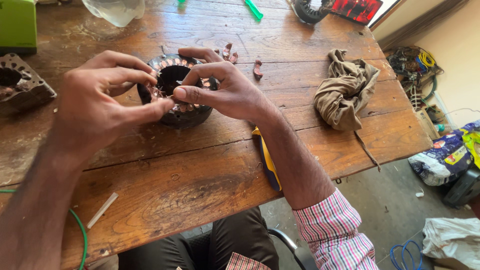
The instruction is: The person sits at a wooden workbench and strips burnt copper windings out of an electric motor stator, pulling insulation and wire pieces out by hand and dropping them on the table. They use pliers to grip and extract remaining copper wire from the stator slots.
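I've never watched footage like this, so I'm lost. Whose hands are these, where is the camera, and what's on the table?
There is one picture, from a camera worn on the person's head, looking down at their own bare hands. The left hand and right hand both pinch at copper wire in a round dark motor core standing on a worn wooden table. Nearby lie a brown rag, a yellow-and-blue tool handle partly under the right forearm, a small white tube, and another metal part at the left edge.

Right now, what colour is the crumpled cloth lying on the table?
The cloth is olive-brown, plain with no pattern; the head view shows it well, right of the hands.
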